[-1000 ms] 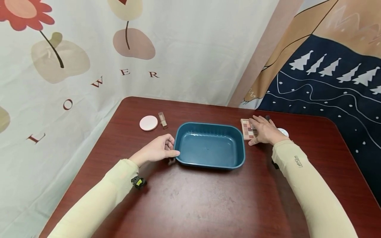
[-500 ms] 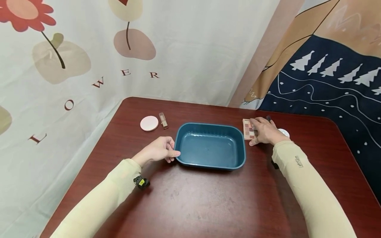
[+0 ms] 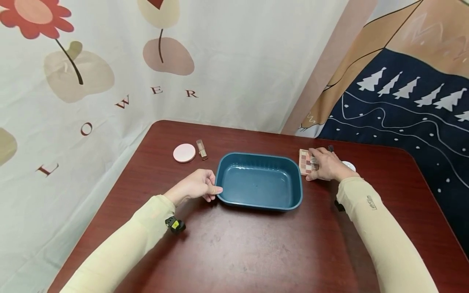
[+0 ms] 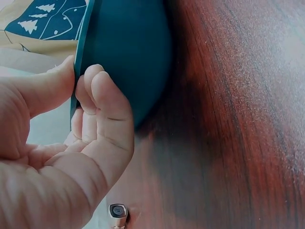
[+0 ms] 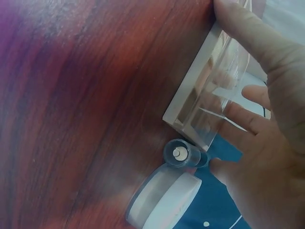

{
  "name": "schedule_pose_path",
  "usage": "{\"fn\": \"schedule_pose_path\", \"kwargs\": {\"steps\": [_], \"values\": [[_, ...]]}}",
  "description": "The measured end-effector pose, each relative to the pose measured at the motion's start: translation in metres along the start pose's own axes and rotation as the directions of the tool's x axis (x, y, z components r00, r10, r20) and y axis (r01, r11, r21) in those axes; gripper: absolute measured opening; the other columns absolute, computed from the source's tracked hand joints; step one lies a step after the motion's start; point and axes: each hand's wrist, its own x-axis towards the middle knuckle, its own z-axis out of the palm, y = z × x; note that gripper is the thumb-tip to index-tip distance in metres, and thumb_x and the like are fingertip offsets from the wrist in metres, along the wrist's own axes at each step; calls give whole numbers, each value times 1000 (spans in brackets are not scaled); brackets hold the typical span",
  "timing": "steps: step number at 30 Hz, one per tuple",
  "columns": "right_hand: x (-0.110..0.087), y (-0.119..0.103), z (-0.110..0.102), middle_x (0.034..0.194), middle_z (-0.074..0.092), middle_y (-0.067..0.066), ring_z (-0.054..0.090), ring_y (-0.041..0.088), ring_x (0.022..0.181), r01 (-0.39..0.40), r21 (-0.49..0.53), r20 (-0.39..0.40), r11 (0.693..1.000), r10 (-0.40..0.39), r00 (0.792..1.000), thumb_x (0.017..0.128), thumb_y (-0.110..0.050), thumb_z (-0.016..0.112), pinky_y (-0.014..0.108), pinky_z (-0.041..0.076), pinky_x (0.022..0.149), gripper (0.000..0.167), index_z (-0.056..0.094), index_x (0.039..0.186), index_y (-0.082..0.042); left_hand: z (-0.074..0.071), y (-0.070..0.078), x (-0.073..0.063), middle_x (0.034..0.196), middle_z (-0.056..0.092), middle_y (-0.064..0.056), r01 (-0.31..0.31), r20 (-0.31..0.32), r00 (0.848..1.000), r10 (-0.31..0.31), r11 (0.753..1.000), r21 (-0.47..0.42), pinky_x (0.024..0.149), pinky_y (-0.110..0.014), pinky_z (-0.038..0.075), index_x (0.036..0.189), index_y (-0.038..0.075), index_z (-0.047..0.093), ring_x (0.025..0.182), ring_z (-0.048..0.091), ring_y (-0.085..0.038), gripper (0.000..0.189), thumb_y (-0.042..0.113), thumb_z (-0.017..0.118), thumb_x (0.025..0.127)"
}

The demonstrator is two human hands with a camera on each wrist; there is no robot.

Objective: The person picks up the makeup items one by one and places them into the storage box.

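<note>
A dark blue plastic bin (image 3: 256, 185) stands mid-table with nothing in it. My left hand (image 3: 196, 185) pinches its left rim, thumb over the top and curled fingers beneath, as the left wrist view shows close up. To the right of the bin lies an eyeshadow palette (image 3: 305, 162) with pink and brown pans and a clear lid. My right hand (image 3: 327, 165) grips it from above, thumb on the near edge, fingers on the far edge; the palm hides its right part. In the right wrist view, the palette's pale side (image 5: 193, 78) is close to the tabletop.
Beside the right hand are a small clear tube (image 5: 178, 153) and a white round jar (image 5: 171, 205). Left of the bin lie a pink round compact (image 3: 184, 153) and a lipstick (image 3: 202, 149). Printed curtains (image 3: 238, 81) hang behind the dark red table (image 3: 242, 248).
The right hand's fingers have closed in on the palette, which has shifted slightly right. The left hand keeps its pinch on the bin's rim.
</note>
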Motion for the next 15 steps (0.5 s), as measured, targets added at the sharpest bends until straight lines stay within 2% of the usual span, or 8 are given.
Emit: {"fn": "schedule_pose_path", "kwargs": {"steps": [6, 15], "values": [[-1, -3, 2, 153, 32, 34, 33, 57, 135, -19, -4, -4, 1000, 19, 1000, 79, -32, 89, 72, 30, 114, 97, 37, 153, 1, 0, 0, -1, 63, 61, -7, 35, 0, 999, -35, 999, -34, 60, -31, 59, 86, 2, 49, 57, 62, -15, 27, 3, 74, 94], [-2, -5, 2, 154, 31, 34, 35, 53, 135, -43, 8, -9, 999, 43, 999, 79, -30, 90, 71, 32, 114, 95, 38, 153, 2, 2, -1, 0, 61, 58, -6, 38, 3, 999, -37, 995, -98, 54, -24, 55, 85, 2, 47, 55, 59, -13, 27, -1, 72, 94]]}}
